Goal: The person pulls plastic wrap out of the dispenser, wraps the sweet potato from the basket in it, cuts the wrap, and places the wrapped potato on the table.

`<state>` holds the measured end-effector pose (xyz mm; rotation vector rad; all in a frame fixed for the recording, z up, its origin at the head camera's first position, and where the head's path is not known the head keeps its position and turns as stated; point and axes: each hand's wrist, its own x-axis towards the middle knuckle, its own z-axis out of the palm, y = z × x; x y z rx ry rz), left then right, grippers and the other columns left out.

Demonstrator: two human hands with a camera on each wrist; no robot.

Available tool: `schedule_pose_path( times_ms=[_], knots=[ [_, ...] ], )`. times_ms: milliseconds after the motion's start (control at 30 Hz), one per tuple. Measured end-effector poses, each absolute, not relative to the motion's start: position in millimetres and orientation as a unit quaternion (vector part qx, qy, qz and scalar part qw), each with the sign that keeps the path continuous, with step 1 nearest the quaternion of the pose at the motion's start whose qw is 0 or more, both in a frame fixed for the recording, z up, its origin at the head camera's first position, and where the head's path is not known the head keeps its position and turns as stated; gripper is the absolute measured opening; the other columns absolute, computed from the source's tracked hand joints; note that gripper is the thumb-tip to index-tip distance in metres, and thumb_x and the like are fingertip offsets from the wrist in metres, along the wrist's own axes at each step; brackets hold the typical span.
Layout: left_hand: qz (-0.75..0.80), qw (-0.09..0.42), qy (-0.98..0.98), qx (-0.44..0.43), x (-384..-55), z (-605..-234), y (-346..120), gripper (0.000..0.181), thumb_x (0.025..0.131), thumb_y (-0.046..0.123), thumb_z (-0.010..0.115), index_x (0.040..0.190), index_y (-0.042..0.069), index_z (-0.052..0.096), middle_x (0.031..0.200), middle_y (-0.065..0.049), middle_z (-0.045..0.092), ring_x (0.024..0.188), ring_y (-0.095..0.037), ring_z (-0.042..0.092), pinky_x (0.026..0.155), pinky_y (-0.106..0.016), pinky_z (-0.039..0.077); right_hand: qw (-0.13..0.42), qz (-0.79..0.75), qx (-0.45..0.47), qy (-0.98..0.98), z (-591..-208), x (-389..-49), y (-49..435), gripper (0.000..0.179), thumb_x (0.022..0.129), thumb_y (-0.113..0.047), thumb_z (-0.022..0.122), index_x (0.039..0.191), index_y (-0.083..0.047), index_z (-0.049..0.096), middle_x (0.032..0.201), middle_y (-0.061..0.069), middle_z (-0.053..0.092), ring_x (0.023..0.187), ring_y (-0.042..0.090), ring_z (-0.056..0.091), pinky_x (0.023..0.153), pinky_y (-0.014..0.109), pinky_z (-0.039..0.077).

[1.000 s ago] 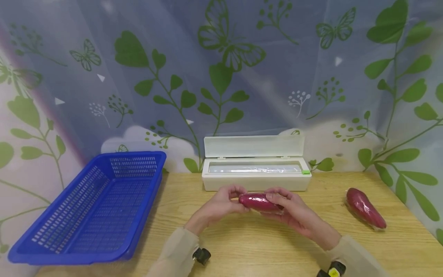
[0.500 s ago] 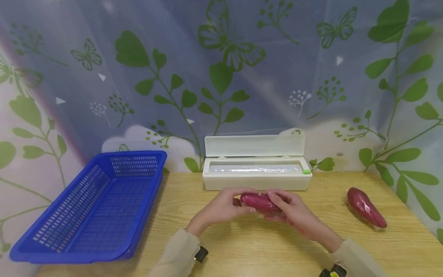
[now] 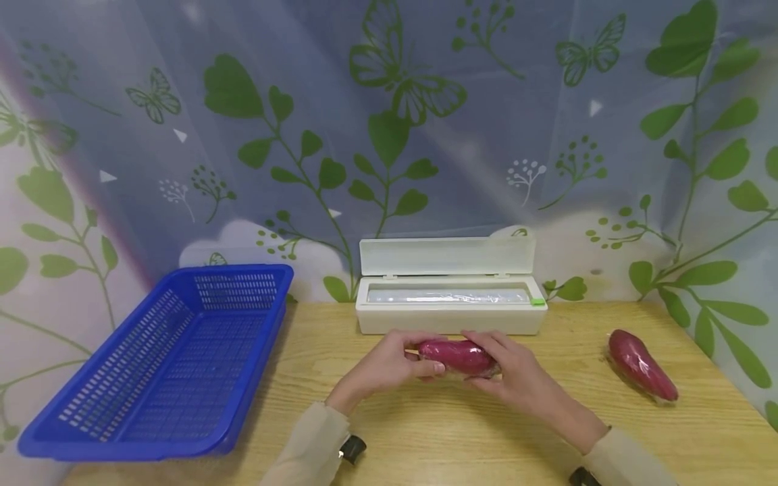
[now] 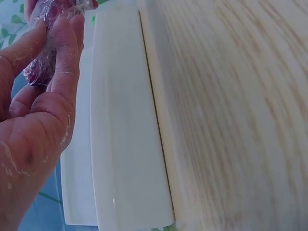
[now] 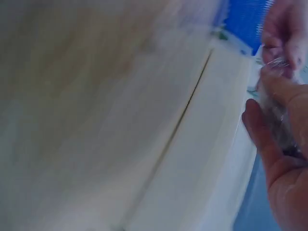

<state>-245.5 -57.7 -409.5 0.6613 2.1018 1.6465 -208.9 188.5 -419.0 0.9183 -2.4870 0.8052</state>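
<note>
Between both hands, in front of the white box, is a purplish-red sweet potato (image 3: 458,356) wrapped in clear plastic film. My left hand (image 3: 389,364) grips its left end, thumb in front and fingers behind. The right hand (image 3: 516,368) holds the other end from above and the side. In the left wrist view, crinkled film (image 4: 50,43) shows between the left thumb and fingers. The right wrist view has the right hand (image 5: 284,139) curled around the filmed underside. A second wrapped sweet potato (image 3: 642,366) lies on the table to the right.
Behind the hands stands a white cling film box (image 3: 450,320), its lid (image 3: 446,256) raised and a film roll (image 3: 450,296) inside. A green slider (image 3: 537,302) sits at its right end. A blue plastic basket (image 3: 227,405) occupies the table's left side. A patterned curtain hangs behind.
My left hand has taken a fuller hold on the left end of the sweet potato. The right hand has shifted its fingers over the right end. Basket, box and second sweet potato stay put.
</note>
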Motion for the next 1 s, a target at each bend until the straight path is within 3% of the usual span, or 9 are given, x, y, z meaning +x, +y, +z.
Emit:
schedule_pose_path(
  times_ms=[100,200,333,533,700,900,1000],
  knots=[
    [0.589,0.2,0.749,0.228,-244.7,-408.7,-57.4,0.04,0.09,0.003,0.076,0.129,0.006,0.069,0.108,-0.012,0.073,0.09,-0.027,0.077,0.081,-0.044,0.064,0.19,0.246,0.347,-0.885,-416.6,-209.0,189.4,0.066,0.071,-0.007,0.093,0.128,0.0,0.06,0.116,0.014,0.071,0.099,0.026,0.074,0.081,0.033,0.064],
    [0.588,0.206,0.75,0.222,-244.0,-408.2,-57.0,0.041,0.089,0.002,0.077,0.128,0.004,0.068,0.107,-0.012,0.072,0.088,-0.024,0.076,0.079,-0.037,0.065,0.146,0.232,0.33,-0.903,-412.2,-208.5,190.5,0.059,0.074,-0.013,0.091,0.125,-0.002,0.062,0.115,0.012,0.074,0.101,0.024,0.074,0.084,0.033,0.063],
    [0.582,0.206,0.756,0.22,-243.8,-410.2,-57.6,0.041,0.089,0.003,0.076,0.13,0.004,0.068,0.109,-0.012,0.072,0.09,-0.023,0.076,0.079,-0.034,0.064,0.101,0.222,0.32,-0.915,-405.4,-207.4,194.8,0.063,0.079,-0.021,0.089,0.133,-0.001,0.062,0.117,0.013,0.074,0.1,0.022,0.073,0.083,0.034,0.063],
    [0.574,0.203,0.759,0.23,-242.3,-413.8,-60.7,0.044,0.089,-0.001,0.074,0.132,0.003,0.066,0.114,-0.015,0.072,0.095,-0.023,0.076,0.079,-0.03,0.064,0.036,0.304,0.336,-0.891,-400.6,-204.7,203.1,0.061,0.083,-0.004,0.082,0.138,0.006,0.058,0.122,0.02,0.069,0.097,0.023,0.072,0.072,0.015,0.059],
    [0.573,0.196,0.764,0.223,-241.6,-413.3,-60.9,0.045,0.086,-0.004,0.075,0.13,0.003,0.067,0.109,-0.014,0.073,0.088,-0.021,0.076,0.077,-0.03,0.064,0.044,0.313,0.331,-0.889,-402.3,-204.1,202.0,0.059,0.079,-0.002,0.085,0.133,0.004,0.062,0.112,0.015,0.07,0.093,0.021,0.072,0.071,0.013,0.058],
    [0.56,0.18,0.768,0.251,-242.2,-414.9,-57.7,0.044,0.086,0.001,0.077,0.128,0.007,0.069,0.117,-0.012,0.074,0.096,-0.017,0.074,0.082,-0.026,0.062,0.065,0.265,0.314,-0.909,-403.0,-201.6,195.1,0.057,0.083,-0.023,0.086,0.133,-0.008,0.064,0.115,0.004,0.07,0.097,0.013,0.069,0.077,0.023,0.06],
    [0.533,0.172,0.782,0.273,-238.7,-414.7,-56.6,0.046,0.09,0.006,0.075,0.134,0.009,0.066,0.126,-0.01,0.071,0.102,-0.018,0.074,0.084,-0.024,0.061,0.066,0.231,0.282,-0.929,-400.0,-198.9,194.0,0.052,0.083,-0.028,0.086,0.128,-0.013,0.066,0.114,0.001,0.071,0.099,0.012,0.067,0.079,0.027,0.059]
  ],
)
